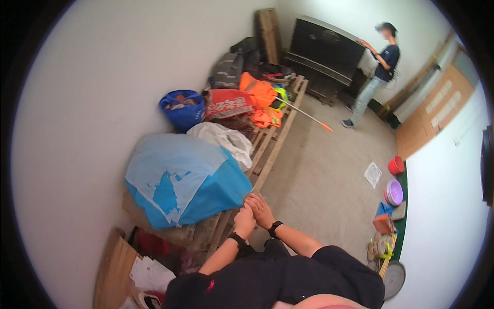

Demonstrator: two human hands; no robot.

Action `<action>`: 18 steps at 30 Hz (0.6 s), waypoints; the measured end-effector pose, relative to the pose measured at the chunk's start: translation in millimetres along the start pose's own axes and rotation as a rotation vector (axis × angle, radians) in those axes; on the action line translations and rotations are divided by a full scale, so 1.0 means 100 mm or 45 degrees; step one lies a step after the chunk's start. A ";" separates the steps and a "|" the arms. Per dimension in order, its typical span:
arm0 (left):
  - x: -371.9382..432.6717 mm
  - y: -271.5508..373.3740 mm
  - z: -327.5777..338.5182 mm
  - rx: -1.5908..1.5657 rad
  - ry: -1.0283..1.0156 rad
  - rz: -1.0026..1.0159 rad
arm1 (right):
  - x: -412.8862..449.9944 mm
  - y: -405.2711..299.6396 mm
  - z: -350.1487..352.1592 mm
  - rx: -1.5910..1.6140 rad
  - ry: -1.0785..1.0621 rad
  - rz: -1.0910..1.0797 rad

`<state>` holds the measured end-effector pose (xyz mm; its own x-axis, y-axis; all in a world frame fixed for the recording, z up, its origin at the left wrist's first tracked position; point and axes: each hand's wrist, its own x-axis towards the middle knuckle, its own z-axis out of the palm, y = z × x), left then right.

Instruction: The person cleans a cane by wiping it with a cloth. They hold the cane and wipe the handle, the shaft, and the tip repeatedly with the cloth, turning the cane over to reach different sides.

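Observation:
Both my hands are together low in the middle, at the edge of a slatted wooden frame (270, 159). My left hand (245, 222) has its fingers curled near the frame's corner, close to the tip of a large blue bag (208, 189). Against it lies my right hand (260, 210), fingers bent over the same spot. Whether they grip the wood or each other cannot be told. A white plastic sack (227, 139), a blue bag with things in it (185, 114), a red bag (229, 103) and orange high-visibility clothing (258, 90) lie farther along.
Beyond the frame, a person (382, 69) touches a dark upright cabinet-like piece (326, 50). A pole with an orange end (305, 114) juts over the floor. Along the right wall stand a red bucket (396, 165) and stacked basins (394, 192). Wooden boards (115, 270) lean at the lower left.

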<state>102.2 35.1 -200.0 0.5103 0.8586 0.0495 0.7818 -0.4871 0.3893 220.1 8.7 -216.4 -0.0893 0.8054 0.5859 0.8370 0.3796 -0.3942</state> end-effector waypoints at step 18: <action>-0.03 -0.44 0.14 -2.333 -0.965 -0.528 | 1.14 0.11 0.24 -0.257 -2.398 -0.256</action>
<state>71.8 51.9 -230.5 0.8298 0.3895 -0.3997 -0.0953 0.8046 0.5862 206.3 116.1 -171.0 -0.4516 0.1950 -0.8706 0.7698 0.5784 -0.2698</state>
